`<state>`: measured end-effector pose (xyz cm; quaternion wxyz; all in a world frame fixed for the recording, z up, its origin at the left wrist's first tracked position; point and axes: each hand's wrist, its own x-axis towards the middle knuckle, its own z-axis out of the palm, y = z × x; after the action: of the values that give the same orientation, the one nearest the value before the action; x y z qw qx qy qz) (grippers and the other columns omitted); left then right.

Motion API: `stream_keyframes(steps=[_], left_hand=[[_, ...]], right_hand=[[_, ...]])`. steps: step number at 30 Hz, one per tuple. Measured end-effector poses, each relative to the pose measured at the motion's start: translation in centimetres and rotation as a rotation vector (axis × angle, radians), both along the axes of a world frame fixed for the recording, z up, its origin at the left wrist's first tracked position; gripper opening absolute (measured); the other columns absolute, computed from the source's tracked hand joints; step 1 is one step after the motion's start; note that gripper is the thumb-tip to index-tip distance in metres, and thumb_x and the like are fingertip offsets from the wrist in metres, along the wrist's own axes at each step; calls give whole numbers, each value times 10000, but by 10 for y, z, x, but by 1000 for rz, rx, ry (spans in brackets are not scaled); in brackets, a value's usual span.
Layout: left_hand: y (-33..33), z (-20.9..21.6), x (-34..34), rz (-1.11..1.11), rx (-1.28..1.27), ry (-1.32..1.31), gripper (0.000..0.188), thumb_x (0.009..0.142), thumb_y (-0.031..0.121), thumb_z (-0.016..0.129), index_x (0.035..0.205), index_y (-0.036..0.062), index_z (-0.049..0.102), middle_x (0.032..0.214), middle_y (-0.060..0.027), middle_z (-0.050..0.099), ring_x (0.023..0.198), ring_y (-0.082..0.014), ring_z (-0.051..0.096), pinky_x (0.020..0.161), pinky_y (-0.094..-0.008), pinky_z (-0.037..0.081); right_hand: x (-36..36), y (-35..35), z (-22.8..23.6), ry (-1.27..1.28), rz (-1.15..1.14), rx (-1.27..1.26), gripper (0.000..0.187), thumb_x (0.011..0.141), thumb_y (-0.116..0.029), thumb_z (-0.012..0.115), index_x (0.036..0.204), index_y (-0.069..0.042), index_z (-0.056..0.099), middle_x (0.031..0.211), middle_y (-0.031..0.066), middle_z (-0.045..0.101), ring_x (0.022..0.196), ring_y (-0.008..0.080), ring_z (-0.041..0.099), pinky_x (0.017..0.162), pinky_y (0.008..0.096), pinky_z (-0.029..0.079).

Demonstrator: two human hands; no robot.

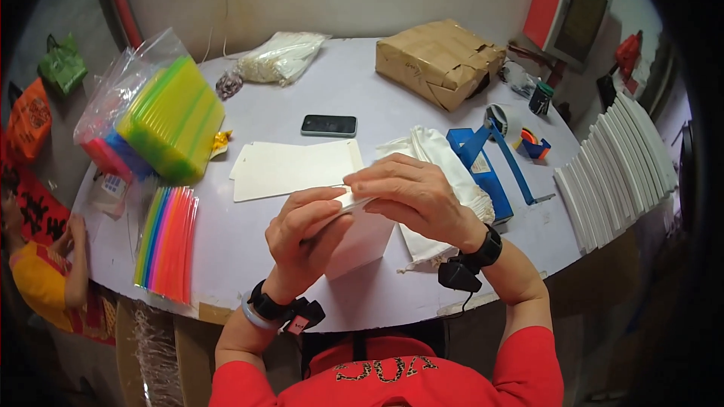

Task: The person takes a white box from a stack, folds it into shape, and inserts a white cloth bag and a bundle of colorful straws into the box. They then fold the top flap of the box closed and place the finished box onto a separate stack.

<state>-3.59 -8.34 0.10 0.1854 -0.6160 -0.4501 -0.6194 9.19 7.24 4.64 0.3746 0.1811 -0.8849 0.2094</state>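
Observation:
Both hands are at the top of a white box (360,245), which stands upright near the table's front edge. My left hand (308,232) grips its upper left part, thumb and fingers on either side. The fingers of my right hand (415,194) are bent over the top edge and touch it from the right. My hands hide part of the top. Just beyond lie flat white cards (294,168), loosely overlapping. White cloth drawstring bags (434,157) lie in a pile by my right hand and partly under my right wrist.
A blue tape dispenser (494,154) and a long stack of white boxes (622,169) are on the right. Behind are a phone (329,126), a brown parcel (434,60) and a white plastic bag (283,59). Coloured plastic sleeves (170,245) lie left; another person (49,279) sits beyond.

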Motion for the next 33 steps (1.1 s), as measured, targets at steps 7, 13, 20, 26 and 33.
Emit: stream_keyframes(steps=[7,13,20,26,33], left_hand=[[2,-4,-6,-20,-48,-105,277,800,-12,685,1034,54,554,965,-197,659,878,-258,651,747,-322,514],[3,-3,-12,-47,-7,-10,334,775,-28,720,1060,62,569,970,-193,659,810,-227,670,605,-263,529],[0,4,-4,-169,-87,-50,304,774,-51,701,1032,67,593,936,-171,660,762,-203,644,596,-256,499],[-3,1,9,-14,-135,-151,213,775,-69,673,952,47,647,889,-123,635,767,-187,593,660,-254,457],[0,2,10,-75,-121,-285,192,804,-83,653,949,41,641,902,-105,601,774,-150,566,655,-218,429]], right_hand=[[18,10,-10,-14,-137,-410,324,756,-22,743,1059,-25,628,1083,126,668,949,248,649,801,340,530],[20,19,-17,68,-114,-179,339,729,-27,764,1038,-48,627,1055,125,670,956,268,645,803,340,526],[17,-3,-6,59,-132,-150,300,714,-54,775,978,-43,632,978,105,675,919,268,643,769,343,518],[33,-5,-9,42,-210,-137,275,732,-109,773,966,-48,642,1020,100,663,940,265,631,793,358,501],[166,105,9,-35,-1081,-11,295,795,-276,729,939,-24,676,1034,109,667,960,254,607,805,354,478]])
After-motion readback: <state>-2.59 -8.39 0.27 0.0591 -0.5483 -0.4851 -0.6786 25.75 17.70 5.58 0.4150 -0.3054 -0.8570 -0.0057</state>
